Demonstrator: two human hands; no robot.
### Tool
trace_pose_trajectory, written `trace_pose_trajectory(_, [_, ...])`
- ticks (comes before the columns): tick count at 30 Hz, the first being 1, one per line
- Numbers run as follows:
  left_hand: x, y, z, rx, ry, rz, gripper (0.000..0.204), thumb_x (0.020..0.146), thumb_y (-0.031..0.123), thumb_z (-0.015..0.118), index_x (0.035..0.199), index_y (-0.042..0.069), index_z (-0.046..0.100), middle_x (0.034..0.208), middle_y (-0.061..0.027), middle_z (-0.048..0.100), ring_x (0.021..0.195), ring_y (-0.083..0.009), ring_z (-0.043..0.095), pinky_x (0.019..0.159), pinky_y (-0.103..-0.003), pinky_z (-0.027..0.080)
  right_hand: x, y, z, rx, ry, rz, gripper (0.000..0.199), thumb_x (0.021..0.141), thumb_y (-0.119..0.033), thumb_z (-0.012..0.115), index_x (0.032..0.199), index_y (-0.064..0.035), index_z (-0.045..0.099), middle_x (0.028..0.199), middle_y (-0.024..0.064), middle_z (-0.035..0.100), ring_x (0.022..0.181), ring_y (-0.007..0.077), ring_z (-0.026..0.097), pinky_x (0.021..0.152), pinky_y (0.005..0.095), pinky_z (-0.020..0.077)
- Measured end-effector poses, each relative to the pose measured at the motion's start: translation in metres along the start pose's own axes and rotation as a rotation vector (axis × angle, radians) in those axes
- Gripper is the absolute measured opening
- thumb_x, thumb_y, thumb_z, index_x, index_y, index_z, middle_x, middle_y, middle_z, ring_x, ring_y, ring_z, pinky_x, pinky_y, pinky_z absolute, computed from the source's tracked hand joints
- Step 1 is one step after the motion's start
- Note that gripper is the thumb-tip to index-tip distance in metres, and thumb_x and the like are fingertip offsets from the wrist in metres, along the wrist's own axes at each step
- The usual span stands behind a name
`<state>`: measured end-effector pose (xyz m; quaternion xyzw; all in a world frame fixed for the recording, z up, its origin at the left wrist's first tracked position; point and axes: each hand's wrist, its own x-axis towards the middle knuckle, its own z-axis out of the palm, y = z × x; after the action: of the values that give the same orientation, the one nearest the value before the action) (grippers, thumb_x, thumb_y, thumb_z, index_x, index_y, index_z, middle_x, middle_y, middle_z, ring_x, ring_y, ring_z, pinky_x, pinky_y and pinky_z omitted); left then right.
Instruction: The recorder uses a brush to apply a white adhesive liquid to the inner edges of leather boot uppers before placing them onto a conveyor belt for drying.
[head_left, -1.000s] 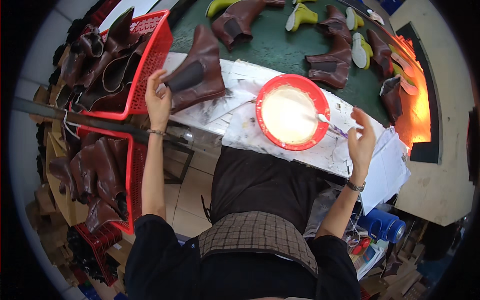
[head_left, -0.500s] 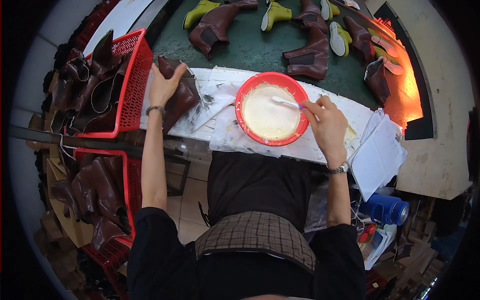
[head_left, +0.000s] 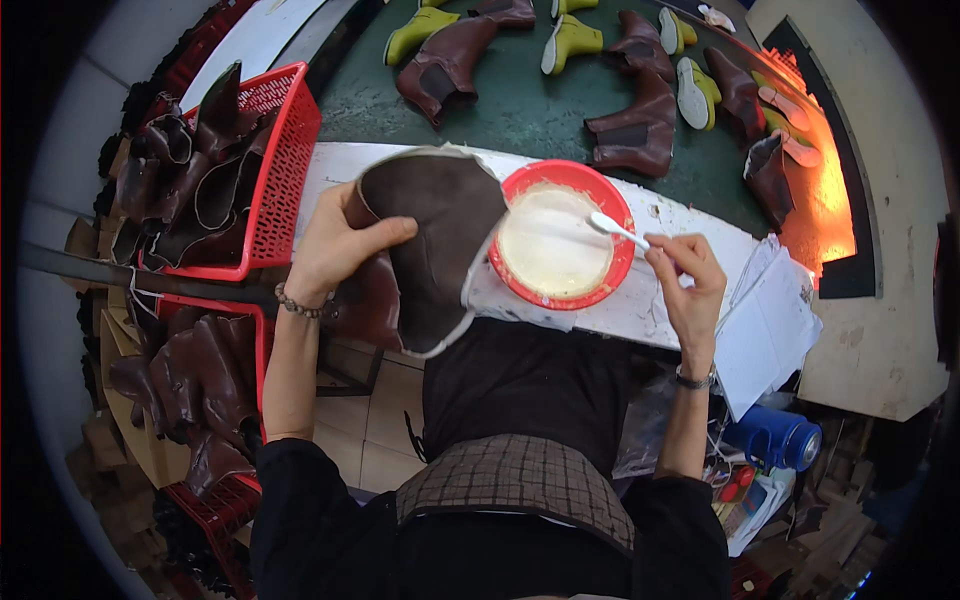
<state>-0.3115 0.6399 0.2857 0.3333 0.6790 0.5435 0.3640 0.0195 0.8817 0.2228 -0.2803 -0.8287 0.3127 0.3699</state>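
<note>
In my left hand (head_left: 330,240) is a brown leather boot upper (head_left: 435,250), raised over the table's near edge. Its dark inner face and pale cut edge are turned up, with my thumb pressed on the inside. My right hand (head_left: 690,280) pinches a slim white toothbrush (head_left: 622,233), its head pointing left above the right part of a red bowl (head_left: 627,200). Cream-coloured paste (head_left: 555,245) fills much of that bowl, and smears coat its inner wall. The upper's right edge overlaps the bowl's left rim in view.
Red baskets (head_left: 290,150) of brown uppers stand on the left. Behind the white board (head_left: 660,320), brown uppers (head_left: 635,125) and yellow-green boot forms (head_left: 572,42) lie on a green surface. An orange-glowing opening (head_left: 825,190), white sheets (head_left: 765,320) and a blue jug (head_left: 775,437) are on the right.
My left hand has lifted the boot upper off the white board and turned its inside up, bringing it toward the bowl. The toothbrush has moved slightly right and is tilted differently.
</note>
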Motion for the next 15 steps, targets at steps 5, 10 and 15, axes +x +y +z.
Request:
trace_pose_trajectory(5, [-0.005,0.020,0.032,-0.046,-0.275,-0.086,0.037,0.082,-0.001,0.081,0.117,-0.004,0.070,0.103,-0.0035,0.075,0.090,-0.0083,0.068,0.081,-0.025,0.055,0.037,-0.030,0.009,0.117,-0.113,-0.214,0.020,0.083,-0.010,0.083,0.103,-0.0092,0.081,0.084,0.0028,0.065,0.077,0.0152,0.059,0.074,0.0306,0.0432])
trace_pose_trajectory(10, [-0.010,0.022,0.032,-0.094,-0.217,-0.010,0.038,0.085,-0.004,0.078,0.122,-0.007,0.068,0.109,-0.0073,0.074,0.096,-0.0111,0.068,0.086,-0.028,0.056,0.035,-0.030,0.016,0.106,-0.067,-0.188,0.020,0.081,-0.013,0.085,0.101,-0.0125,0.082,0.085,-0.0004,0.065,0.084,0.0127,0.058,0.086,0.0318,0.0343])
trace_pose_trajectory(15, [-0.019,0.021,0.041,-0.094,0.037,0.183,0.035,0.087,-0.005,0.076,0.122,-0.007,0.068,0.109,-0.0077,0.075,0.097,-0.0126,0.070,0.086,-0.027,0.057,0.019,-0.036,0.025,0.115,-0.003,-0.202,0.020,0.081,-0.014,0.085,0.101,-0.0131,0.082,0.086,-0.0013,0.065,0.083,0.0119,0.058,0.085,0.0319,0.0335])
